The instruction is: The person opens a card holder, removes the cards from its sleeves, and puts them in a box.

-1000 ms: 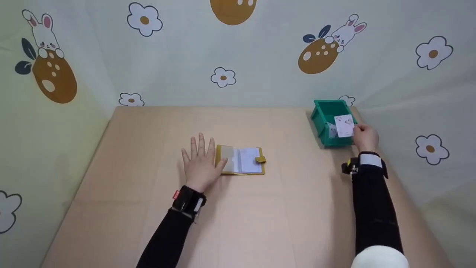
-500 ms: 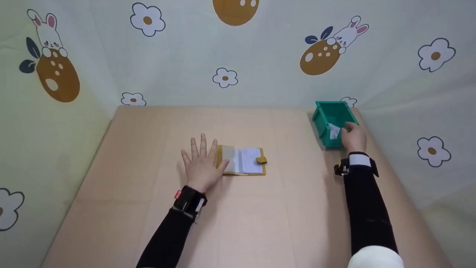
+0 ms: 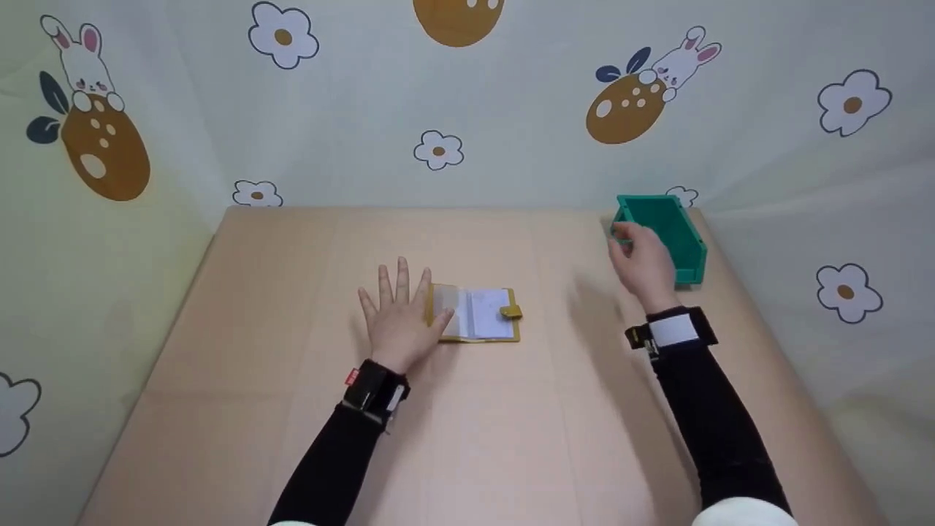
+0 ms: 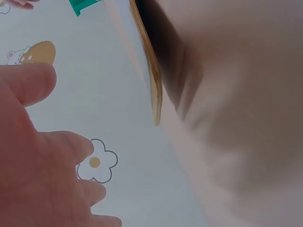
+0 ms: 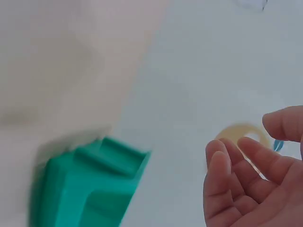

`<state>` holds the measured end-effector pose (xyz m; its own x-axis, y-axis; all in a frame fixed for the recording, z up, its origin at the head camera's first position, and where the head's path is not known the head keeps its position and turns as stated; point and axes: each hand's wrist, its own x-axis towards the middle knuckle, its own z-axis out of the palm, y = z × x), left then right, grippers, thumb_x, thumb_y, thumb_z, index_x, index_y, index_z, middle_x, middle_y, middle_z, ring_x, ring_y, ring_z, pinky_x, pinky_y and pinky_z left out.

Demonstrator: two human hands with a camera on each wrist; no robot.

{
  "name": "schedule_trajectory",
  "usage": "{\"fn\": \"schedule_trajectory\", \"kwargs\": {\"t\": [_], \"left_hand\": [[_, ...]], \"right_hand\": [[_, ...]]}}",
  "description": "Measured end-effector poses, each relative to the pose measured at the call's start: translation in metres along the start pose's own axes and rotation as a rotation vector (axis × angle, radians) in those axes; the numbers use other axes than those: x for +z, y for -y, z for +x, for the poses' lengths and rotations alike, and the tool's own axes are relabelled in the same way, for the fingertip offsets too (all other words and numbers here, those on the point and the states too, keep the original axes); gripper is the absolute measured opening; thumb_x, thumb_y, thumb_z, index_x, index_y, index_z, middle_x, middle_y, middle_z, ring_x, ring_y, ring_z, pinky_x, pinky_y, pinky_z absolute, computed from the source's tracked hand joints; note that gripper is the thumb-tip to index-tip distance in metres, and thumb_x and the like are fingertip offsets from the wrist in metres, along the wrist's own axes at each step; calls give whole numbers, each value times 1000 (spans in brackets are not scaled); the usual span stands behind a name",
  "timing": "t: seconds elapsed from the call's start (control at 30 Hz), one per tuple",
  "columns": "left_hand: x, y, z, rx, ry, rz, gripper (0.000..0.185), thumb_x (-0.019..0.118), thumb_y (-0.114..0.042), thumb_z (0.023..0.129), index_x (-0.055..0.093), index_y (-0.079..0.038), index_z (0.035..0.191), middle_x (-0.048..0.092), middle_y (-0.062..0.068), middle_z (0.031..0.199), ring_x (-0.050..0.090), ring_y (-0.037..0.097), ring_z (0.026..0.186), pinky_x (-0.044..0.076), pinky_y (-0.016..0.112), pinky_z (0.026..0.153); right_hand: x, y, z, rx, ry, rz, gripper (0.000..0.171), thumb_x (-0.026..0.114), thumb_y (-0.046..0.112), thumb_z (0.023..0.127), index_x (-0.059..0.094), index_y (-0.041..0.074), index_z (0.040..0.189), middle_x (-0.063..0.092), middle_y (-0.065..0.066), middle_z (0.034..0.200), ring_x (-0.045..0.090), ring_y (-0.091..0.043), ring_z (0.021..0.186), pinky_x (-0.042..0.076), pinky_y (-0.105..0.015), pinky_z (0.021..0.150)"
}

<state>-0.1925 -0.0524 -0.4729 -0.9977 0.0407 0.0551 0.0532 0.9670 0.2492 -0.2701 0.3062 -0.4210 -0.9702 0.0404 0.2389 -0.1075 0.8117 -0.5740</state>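
Observation:
A small mustard-yellow card holder lies spread on the table in the head view, showing clear sleeves and a snap tab at its right. Over its left cover my left hand has its fingers splayed, the thumb overlapping the left page. The holder's edge stands close to that hand in the left wrist view. My right hand is in front of the green bin's left side, fingers loosely bent and holding nothing. The right wrist view shows a gap between its thumb and fingertips. The green bin is partly hidden behind this hand.
The tan tabletop runs back to a pale curtain printed with flowers and rabbits. The bin stands near the table's back right corner. Wrist cameras are strapped over black sleeves.
A printed card was pinched in my right hand over the bin; now that hand is without it and has moved left, to the bin's left side. My left hand stays almost where it was.

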Motion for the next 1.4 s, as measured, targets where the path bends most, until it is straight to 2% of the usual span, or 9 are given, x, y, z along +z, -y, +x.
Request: {"fn": "schedule_trajectory", "kwargs": {"t": [0.23, 0.47, 0.63, 0.77, 0.9, 1.0, 1.17, 1.27, 1.4], "left_hand": [[5, -15, 3, 41, 27, -16, 75, 45, -61, 97, 23, -22, 158, 1, 13, 164, -7, 41, 148, -3, 68, 111], [15, -31, 4, 68, 60, -5, 76, 45, -63, 96, 25, -23, 158, 2, 11, 164, -3, 40, 148, -1, 67, 111], [20, -37, 3, 84, 74, -6, 77, 46, -63, 95, 27, -22, 157, 6, 12, 164, -1, 40, 148, 0, 66, 112], [24, -40, 1, 88, 94, -37, 74, 54, -59, 94, 39, -16, 153, 15, 14, 163, 5, 40, 148, 3, 64, 113], [27, -42, 1, 107, 112, -33, 68, 59, -53, 93, 51, -9, 144, 28, 16, 159, 16, 42, 146, 12, 60, 115], [29, -43, 2, 137, 95, -30, 62, 62, -46, 92, 57, -4, 137, 38, 17, 153, 28, 43, 141, 20, 56, 114], [33, -46, 5, 214, 36, -47, 46, 67, -36, 91, 64, -2, 121, 56, 15, 129, 47, 35, 116, 42, 46, 97], [35, -48, 6, 256, 17, -41, 37, 70, -31, 88, 66, -2, 110, 58, 14, 114, 50, 31, 100, 45, 41, 84], [38, -50, 8, 260, 27, -6, 36, 72, -32, 87, 67, -1, 105, 58, 13, 106, 50, 30, 95, 44, 41, 81]], "right_hand": [[33, 40, -24, -143, 190, -94, 37, 58, 22, 99, 60, 2, 130, 63, -17, 119, 62, -32, 101, 52, -45, 85], [71, 55, -38, -206, 322, -188, 34, 62, 22, 97, 63, 3, 126, 65, -13, 114, 65, -26, 96, 53, -41, 83], [87, 61, -43, -218, 350, -210, 32, 62, 19, 95, 65, 4, 124, 66, -12, 112, 65, -26, 98, 53, -41, 82], [95, 65, -47, -234, 365, -207, 31, 64, 22, 95, 67, 7, 123, 67, -9, 110, 64, -25, 98, 52, -41, 82], [103, 65, -50, -288, 384, -213, 31, 66, 25, 95, 69, 9, 121, 66, -5, 105, 62, -21, 94, 51, -39, 81], [109, 64, -52, -344, 380, -228, 29, 68, 23, 94, 70, 10, 119, 63, -5, 100, 59, -20, 87, 51, -37, 78], [116, 63, -54, -391, 367, -253, 24, 71, 20, 90, 72, 10, 112, 58, -6, 98, 55, -21, 85, 50, -36, 73], [118, 62, -54, -400, 369, -252, 22, 75, 16, 86, 73, 9, 107, 58, -8, 100, 56, -24, 89, 50, -39, 76], [119, 60, -53, -410, 360, -247, 19, 78, 14, 83, 72, 8, 100, 57, -9, 98, 56, -26, 90, 50, -40, 76]]}}
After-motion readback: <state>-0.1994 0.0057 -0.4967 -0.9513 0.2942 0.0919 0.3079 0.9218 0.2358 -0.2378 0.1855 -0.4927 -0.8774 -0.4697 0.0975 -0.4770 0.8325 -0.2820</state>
